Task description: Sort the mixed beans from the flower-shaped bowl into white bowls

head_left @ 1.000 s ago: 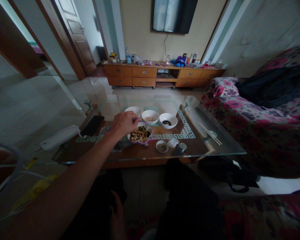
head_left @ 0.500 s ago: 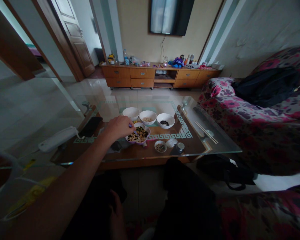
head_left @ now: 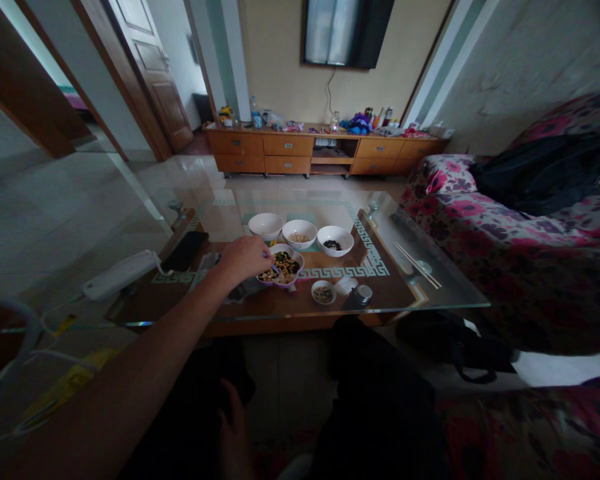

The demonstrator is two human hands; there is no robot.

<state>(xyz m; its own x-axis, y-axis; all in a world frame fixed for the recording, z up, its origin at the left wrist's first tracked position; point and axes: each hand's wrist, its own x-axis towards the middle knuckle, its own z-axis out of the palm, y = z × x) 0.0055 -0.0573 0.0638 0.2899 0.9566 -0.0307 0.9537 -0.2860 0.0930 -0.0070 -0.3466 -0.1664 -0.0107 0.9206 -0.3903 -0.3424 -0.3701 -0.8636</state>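
Note:
My left hand (head_left: 250,257) reaches over the glass table, closed around a slim purple utensil (head_left: 275,267); its exact kind is too small to tell. The utensil's tip dips into a flower-shaped, purple-rimmed bowl (head_left: 295,278) of mixed yellow, dark and pale beans or seeds. Behind it stand three white bowls: the left bowl (head_left: 265,225) shows no visible contents, the middle bowl (head_left: 300,235) holds pale pieces, the right bowl (head_left: 335,241) holds black ones. My right hand (head_left: 234,423) rests low against my dark-trousered leg, dimly lit, fingers apart with nothing seen in them.
A small dish of seeds (head_left: 324,293) and a metal-lidded jar (head_left: 363,295) sit near the glass table's (head_left: 430,308) front edge. Chopsticks (head_left: 417,265) lie at the right. At left are a white power strip (head_left: 120,275) and a dark flat object (head_left: 189,250).
The whole view has shifted slightly. My left hand still holds the utensil at the flower-shaped bowl, and more of the utensil shows now, reaching over the contents. My right hand stays put.

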